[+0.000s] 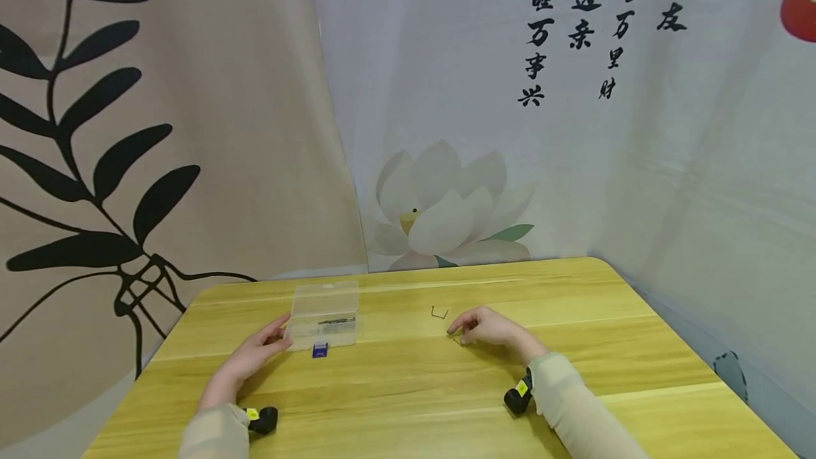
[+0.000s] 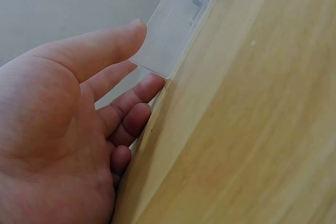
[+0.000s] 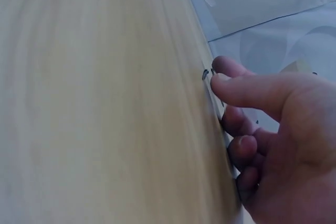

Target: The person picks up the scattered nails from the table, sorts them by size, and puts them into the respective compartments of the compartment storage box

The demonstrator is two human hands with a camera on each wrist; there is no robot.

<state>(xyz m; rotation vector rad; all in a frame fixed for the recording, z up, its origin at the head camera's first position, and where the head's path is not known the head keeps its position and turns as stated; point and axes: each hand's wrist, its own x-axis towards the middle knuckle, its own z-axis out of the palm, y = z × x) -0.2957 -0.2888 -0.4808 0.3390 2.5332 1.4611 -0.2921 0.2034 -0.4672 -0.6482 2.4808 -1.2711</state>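
My left hand (image 1: 251, 358) holds the left end of a clear plastic box (image 1: 299, 340), its thumb and fingers at the near corner. The box's lid (image 1: 326, 297) stands raised at the back, and a blue latch (image 1: 320, 350) hangs on its front. Inside lie dark, thin hex keys (image 1: 336, 321). My right hand (image 1: 487, 326) is low over the table to the right of the box. Its thumb and forefinger pinch a small, thin hex key (image 1: 456, 341), mostly hidden by the fingertips. Just beyond that hand, further bent hex keys (image 1: 440, 315) lie on the table.
The wooden table (image 1: 395, 388) extends around both hands, its back edge close behind the box. Printed cloth (image 1: 255, 126) hangs behind the table. A black wrist camera (image 1: 263, 420) is worn on the left wrist, another camera (image 1: 518, 400) on the right.
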